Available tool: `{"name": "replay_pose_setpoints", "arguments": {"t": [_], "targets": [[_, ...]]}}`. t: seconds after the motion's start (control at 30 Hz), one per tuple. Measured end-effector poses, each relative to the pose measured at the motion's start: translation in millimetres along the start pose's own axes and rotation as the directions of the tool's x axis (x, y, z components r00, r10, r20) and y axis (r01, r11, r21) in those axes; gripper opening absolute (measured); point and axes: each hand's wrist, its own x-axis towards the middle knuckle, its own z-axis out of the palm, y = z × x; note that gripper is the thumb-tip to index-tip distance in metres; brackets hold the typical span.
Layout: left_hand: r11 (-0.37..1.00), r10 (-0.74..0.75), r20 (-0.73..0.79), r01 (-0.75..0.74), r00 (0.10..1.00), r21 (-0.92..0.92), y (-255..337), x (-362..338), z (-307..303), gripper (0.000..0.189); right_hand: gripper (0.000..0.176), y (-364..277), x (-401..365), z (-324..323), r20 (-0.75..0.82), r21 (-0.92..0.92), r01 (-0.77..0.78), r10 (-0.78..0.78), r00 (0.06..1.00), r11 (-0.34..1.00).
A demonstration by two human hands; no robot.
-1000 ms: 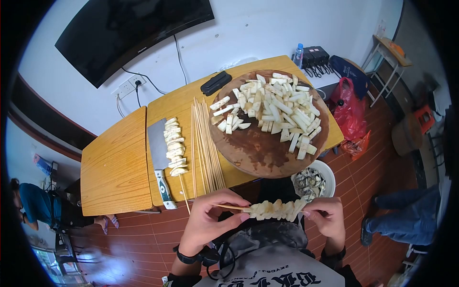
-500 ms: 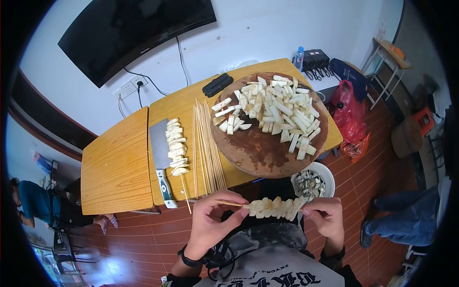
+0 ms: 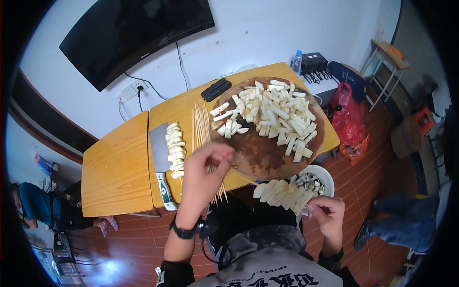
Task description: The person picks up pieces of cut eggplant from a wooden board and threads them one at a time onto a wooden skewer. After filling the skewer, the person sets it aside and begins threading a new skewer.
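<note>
A person wears a grey, dark-patterned top with black lettering, black sleeves and a black wristband.

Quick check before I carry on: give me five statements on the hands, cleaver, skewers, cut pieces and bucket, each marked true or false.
1. The right hand holds a loaded skewer. True.
2. The left hand grips the cleaver. False: the cleaver lies on the table, and the hand is over by the bare sticks.
3. Pale cut pieces lie on the round board. True.
4. The white bucket stands on the table. False: it is lower down, beyond the table's edge.
5. Another loaded skewer lies beside the cleaver. True.
</note>
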Motion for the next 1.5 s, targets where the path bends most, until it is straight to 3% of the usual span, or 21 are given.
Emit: {"name": "replay_pose_setpoints", "arguments": {"t": [0.1,0.2,0.33,0.47,0.53,0.63,0.73,0.83,1.07,1.27,1.37,1.47,1.5], "targets": [[0.914,0.146,-0.110,-0.092,0.983,0.395,-0.8,43.9,9.3,0.017,0.006,0.6,-2.6,-2.4,-0.049,0.016,-0.004,0.005,0.999,1.000],[0.817,0.243,-0.152,-0.118,0.958,0.564,-20.5,72.6,16.0,0.019,0.007,-0.2,-4.9,-5.1,-0.075,0.016,-0.001,0.002,0.997,1.000],[0.835,0.144,-0.109,-0.062,0.984,0.546,-24.9,78.8,18.9,0.015,0.007,0.4,-7.0,-12.1,-0.089,0.009,0.000,0.000,0.996,1.000],[0.831,0.167,-0.124,-0.073,0.978,0.551,-21.2,73.6,17.1,0.016,0.006,6.9,-5.7,-10.9,-0.104,0.070,-0.013,0.020,0.994,0.997],[0.829,0.192,-0.146,-0.081,0.970,0.554,-21.6,72.9,19.1,0.015,0.007,6.5,-3.5,-8.2,-0.106,0.094,-0.012,0.022,0.994,0.995],[0.739,0.388,-0.165,-0.199,0.907,0.643,-14.0,73.3,24.3,0.018,0.007,5.9,-2.6,-9.5,-0.110,0.105,-0.009,0.021,0.994,0.994],[0.882,0.294,-0.028,-0.260,0.955,0.393,6.9,70.2,38.4,0.017,0.007,8.3,-5.1,-9.3,-0.171,0.154,-0.013,0.039,0.984,0.988],[0.868,0.362,0.060,-0.360,0.930,0.343,11.3,75.6,58.6,0.018,0.007,8.4,-7.3,-11.2,-0.219,0.181,-0.019,0.059,0.974,0.983],[0.816,0.405,0.085,-0.401,0.911,0.416,24.4,83.2,80.9,0.028,0.008,6.5,-13.4,-16.5,-0.234,0.215,-0.026,0.077,0.969,0.976],[0.808,0.450,0.094,-0.450,0.888,0.380,18.1,86.1,83.0,0.023,0.008,7.0,-12.6,-16.2,-0.234,0.204,-0.041,0.089,0.968,0.978],[0.842,0.417,0.058,-0.410,0.907,0.350,19.3,85.9,75.7,0.022,0.008,5.2,-11.3,-17.7,-0.218,0.191,-0.017,0.059,0.974,0.981],[0.927,0.330,-0.032,-0.317,0.943,0.200,29.7,76.9,60.7,0.012,0.008,5.5,-11.3,-18.7,-0.226,0.174,-0.024,0.063,0.972,0.984],[0.968,0.252,-0.027,-0.252,0.967,0.014,30.1,72.6,53.9,0.011,0.008,4.8,-11.0,-19.0,-0.230,0.176,-0.028,0.069,0.971,0.984]]}}
